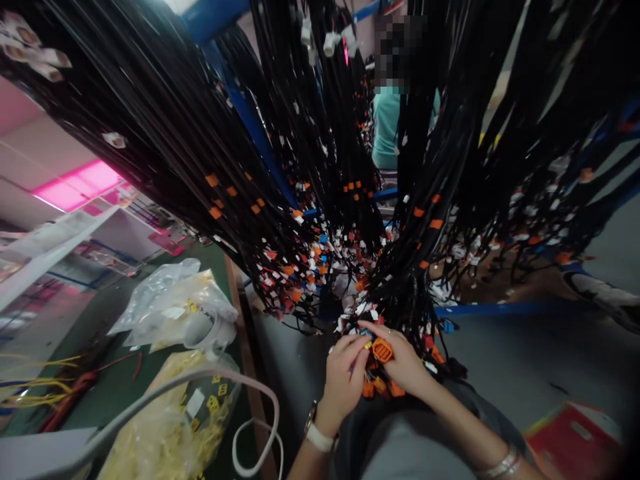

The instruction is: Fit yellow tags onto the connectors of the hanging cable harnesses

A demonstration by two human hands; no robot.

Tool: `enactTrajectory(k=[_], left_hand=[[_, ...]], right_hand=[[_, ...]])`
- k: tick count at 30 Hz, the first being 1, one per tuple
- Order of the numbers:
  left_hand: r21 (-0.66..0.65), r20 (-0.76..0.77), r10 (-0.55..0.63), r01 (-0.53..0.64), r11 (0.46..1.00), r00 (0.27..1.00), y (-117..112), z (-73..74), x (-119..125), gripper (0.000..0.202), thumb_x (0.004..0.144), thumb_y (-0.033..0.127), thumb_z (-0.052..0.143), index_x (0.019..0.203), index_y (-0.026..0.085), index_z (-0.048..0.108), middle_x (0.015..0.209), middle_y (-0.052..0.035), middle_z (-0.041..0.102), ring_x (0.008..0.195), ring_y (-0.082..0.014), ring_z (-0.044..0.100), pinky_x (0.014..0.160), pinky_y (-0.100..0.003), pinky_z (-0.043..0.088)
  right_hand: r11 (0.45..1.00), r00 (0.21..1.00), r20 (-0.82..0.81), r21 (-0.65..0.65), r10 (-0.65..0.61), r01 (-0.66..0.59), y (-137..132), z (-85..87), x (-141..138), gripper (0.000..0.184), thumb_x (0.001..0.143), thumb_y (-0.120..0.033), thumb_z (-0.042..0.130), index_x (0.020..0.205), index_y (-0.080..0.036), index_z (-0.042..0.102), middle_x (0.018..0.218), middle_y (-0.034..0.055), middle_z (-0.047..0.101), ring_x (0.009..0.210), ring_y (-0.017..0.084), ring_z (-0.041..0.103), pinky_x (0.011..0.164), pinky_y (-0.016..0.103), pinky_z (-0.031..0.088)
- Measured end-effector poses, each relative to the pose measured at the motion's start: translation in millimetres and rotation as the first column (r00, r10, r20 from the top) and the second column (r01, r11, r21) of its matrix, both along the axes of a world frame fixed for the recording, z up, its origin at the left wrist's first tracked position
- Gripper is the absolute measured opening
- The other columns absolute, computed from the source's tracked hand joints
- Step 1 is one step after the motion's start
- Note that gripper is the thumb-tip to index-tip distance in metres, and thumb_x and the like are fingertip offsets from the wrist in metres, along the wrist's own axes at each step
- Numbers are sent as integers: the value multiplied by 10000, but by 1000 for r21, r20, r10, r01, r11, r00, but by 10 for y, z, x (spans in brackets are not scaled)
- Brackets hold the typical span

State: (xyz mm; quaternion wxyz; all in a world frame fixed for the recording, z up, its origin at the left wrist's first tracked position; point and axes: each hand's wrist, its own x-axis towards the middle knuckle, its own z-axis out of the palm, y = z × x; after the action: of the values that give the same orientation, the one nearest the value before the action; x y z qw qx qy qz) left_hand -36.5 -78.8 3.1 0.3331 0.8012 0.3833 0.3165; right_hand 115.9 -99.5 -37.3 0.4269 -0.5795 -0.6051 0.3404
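Both of my hands meet low in the middle of the head view, over a bundle of wire ends with connectors. My left hand (345, 373) has its fingers pinched around a small yellow piece (369, 346) by a blue-green connector. My right hand (403, 360) is curled round an orange connector (383, 351), its slotted face turned towards me. More orange connectors (383, 388) hang just below my fingers. White connector ends (364, 311) lie right behind my hands. The palm sides of both hands are hidden.
Thick black wire harnesses (165, 133) hang from a blue frame (250, 127). At left, a green-topped table (120, 367) carries a bag of yellow parts (175, 413), another clear bag (170, 300) and a white cable (200, 373). A person in a teal shirt (387, 127) sits beyond. A red box (575, 440) is lower right.
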Motion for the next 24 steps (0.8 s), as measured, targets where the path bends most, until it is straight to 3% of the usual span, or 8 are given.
enactTrajectory(k=[7,14,19,24], left_hand=[[-43,162,134,-129,991,978,21,-56,15,228,823,169,560,1024,203,661,1068,-70,664,1007,-187,606,913,-350,484],[40,169,44,-51,998,985,-18,-118,43,182,798,164,607,963,197,677,1002,-77,687,975,-205,605,897,-411,487],[145,165,54,-78,986,985,-34,-200,49,178,793,135,618,932,215,694,1006,-60,678,971,-188,591,871,-380,490],[145,155,33,-56,988,987,-37,-230,30,212,814,112,577,949,227,695,1034,-53,675,986,-183,586,882,-374,481]], right_hand=[[999,998,58,-21,28,-27,23,-51,2,727,540,-1,399,1191,-256,596,1177,37,656,1127,222,554,1003,412,342],[992,989,150,-123,16,3,46,-9,-22,694,524,-21,405,1154,-222,615,1136,45,677,1073,214,580,986,389,342],[986,982,188,-167,26,6,66,35,-44,596,583,-60,424,1126,-198,629,1111,61,687,1037,214,595,965,369,349],[982,972,233,-188,33,12,62,70,-58,568,601,-53,421,1096,-225,639,1038,34,706,994,202,602,928,337,360]])
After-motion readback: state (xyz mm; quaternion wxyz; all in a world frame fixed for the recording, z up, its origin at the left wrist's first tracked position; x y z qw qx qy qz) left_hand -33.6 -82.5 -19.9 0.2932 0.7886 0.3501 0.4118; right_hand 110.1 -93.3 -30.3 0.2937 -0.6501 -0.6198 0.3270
